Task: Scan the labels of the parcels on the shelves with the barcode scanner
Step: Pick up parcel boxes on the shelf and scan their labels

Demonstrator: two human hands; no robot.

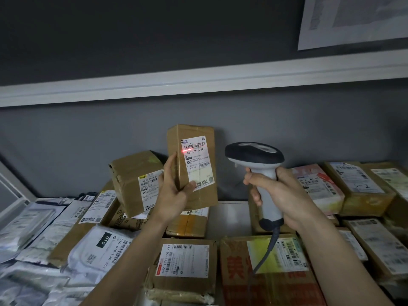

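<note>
The left hand [174, 191] holds a tall brown box [194, 164] upright above the pile of parcels [185, 259] on the shelf, with its fingers [171, 161] clamped on the box's left edge and the thumb on the front. The right hand [280, 195] has its fingers wrapped tight around the handle of the scanner [258, 173], just to the right of the box. A red line [187, 149] glows on the box's white label [197, 162], maybe on the top barcode.

Brown parcel [194, 166], white label [197, 162], red scan line [187, 150], white-and-black scanner [260, 171].
</note>
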